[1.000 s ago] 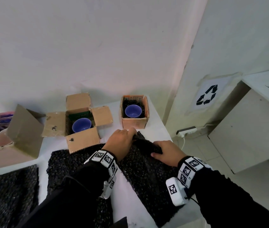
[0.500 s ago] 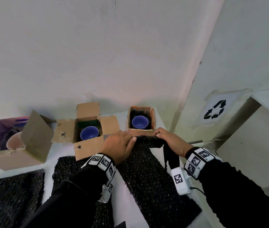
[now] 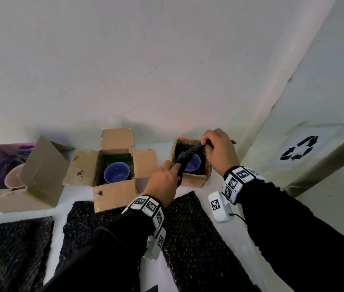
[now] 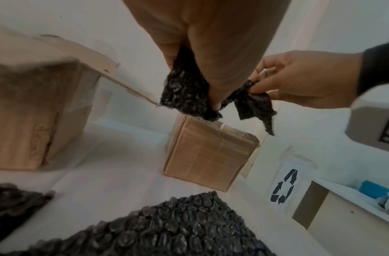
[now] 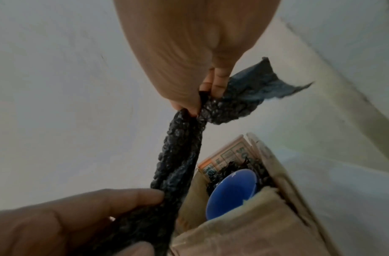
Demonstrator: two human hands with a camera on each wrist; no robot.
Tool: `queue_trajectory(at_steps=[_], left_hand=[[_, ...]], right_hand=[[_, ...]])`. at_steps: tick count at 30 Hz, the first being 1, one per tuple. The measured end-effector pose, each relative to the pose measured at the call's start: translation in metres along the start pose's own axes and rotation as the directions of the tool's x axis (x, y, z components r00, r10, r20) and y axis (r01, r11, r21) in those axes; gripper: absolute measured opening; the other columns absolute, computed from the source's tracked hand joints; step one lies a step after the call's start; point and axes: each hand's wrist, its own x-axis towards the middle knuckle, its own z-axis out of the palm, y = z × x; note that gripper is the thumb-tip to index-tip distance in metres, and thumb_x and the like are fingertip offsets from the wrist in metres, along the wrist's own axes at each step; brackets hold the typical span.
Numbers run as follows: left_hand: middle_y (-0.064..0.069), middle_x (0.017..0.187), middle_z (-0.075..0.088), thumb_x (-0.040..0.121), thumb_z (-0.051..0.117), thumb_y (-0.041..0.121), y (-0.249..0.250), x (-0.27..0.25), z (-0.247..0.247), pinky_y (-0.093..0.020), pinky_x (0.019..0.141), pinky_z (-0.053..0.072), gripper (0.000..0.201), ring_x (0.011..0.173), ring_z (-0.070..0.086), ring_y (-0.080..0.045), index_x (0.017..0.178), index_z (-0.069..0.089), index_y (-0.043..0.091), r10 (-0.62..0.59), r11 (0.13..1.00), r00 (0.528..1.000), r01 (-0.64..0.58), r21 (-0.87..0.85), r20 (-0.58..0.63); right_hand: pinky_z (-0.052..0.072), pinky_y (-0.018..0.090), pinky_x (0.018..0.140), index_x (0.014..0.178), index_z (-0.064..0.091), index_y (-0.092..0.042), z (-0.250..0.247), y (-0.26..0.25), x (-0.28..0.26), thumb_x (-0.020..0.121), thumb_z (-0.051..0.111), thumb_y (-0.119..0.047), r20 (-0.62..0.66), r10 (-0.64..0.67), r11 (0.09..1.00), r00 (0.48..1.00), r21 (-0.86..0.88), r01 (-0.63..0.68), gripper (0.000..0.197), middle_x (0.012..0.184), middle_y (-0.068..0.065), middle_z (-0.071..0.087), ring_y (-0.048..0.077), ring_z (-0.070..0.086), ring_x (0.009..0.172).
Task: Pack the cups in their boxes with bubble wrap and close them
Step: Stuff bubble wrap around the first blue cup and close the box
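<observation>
Small corrugated cardboard box, at 1 o'clock on the table, holding a glossy blue cup nested in black wrap. A twisted strip of black, pebbled bubble wrap spans it. Left hand and right hand each pinch one end, fingers curled tight.

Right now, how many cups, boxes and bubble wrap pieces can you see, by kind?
Cups: 3, two blue and one pink.
Boxes: 3, left, middle, right.
Bubble wrap pieces: 4, three sheets on the table and one strip held over the right box.
Total: 10.
</observation>
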Motion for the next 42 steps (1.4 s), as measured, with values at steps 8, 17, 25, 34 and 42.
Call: queue_trajectory(at_steps=[8, 17, 25, 34, 42], left_hand=[[-0.002, 0.107, 0.066, 0.078, 0.056, 0.011, -0.010, 0.021, 0.019, -0.038, 0.073, 0.044, 0.059, 0.096, 0.050, -0.028, 0.137, 0.048, 0.011, 0.035, 0.963, 0.993, -0.004, 0.270, -0.110], [-0.008, 0.099, 0.055, 0.073, 0.064, -0.007, -0.013, 0.059, 0.014, -0.039, 0.056, 0.051, 0.023, 0.071, 0.055, -0.026, 0.088, 0.062, 0.009, 0.020, 0.999, 0.979, -0.030, -0.046, -0.202], [0.000, 0.093, 0.059, 0.088, 0.036, 0.016, 0.002, 0.054, 0.018, -0.041, 0.085, 0.030, 0.024, 0.098, 0.046, -0.025, 0.087, 0.060, 0.019, 0.032, 0.864, 0.999, -0.031, 0.503, 0.005], [0.000, 0.102, 0.056, 0.090, 0.039, 0.039, -0.007, 0.048, 0.022, -0.044, 0.085, 0.023, 0.033, 0.100, 0.041, -0.024, 0.105, 0.059, 0.018, 0.014, 0.817, 0.989, 0.075, 0.571, -0.150], [0.002, 0.090, 0.063, 0.093, 0.039, 0.040, -0.019, 0.038, 0.025, -0.043, 0.083, 0.028, 0.028, 0.104, 0.049, -0.026, 0.085, 0.056, 0.020, 0.102, 0.887, 0.983, -0.021, 0.462, -0.150]], right_hand=[[0.039, 0.025, 0.074, 0.086, 0.060, -0.013, 0.046, 0.016, 0.035, 0.080, 0.055, 0.004, 0.137, -0.076, 0.997, 0.988, 0.021, 0.074, 0.019, 0.095, 0.001, 0.052, 0.018, 0.053, 0.083], [0.045, 0.039, 0.061, 0.089, 0.066, -0.012, 0.071, 0.040, 0.034, 0.081, 0.057, -0.004, 0.283, -0.142, 0.950, 0.949, -0.231, 0.211, 0.015, 0.093, 0.008, 0.062, 0.031, 0.051, 0.087], [0.041, 0.041, 0.074, 0.124, 0.059, -0.022, 0.075, 0.041, 0.030, 0.084, 0.054, -0.014, 0.452, -0.043, 0.890, 0.891, -0.388, 0.240, 0.041, 0.117, 0.009, 0.058, 0.034, 0.047, 0.106], [0.040, 0.038, 0.082, 0.123, 0.058, -0.020, 0.074, 0.032, 0.031, 0.088, 0.050, -0.025, 0.506, 0.042, 0.855, 0.862, -0.464, 0.231, 0.036, 0.122, 0.007, 0.054, 0.030, 0.045, 0.113], [0.025, 0.037, 0.081, 0.100, 0.069, -0.026, 0.074, 0.040, 0.019, 0.076, 0.050, -0.014, 0.474, -0.184, 0.935, 0.861, -0.187, 0.303, 0.033, 0.102, -0.013, 0.068, 0.021, 0.048, 0.106]])
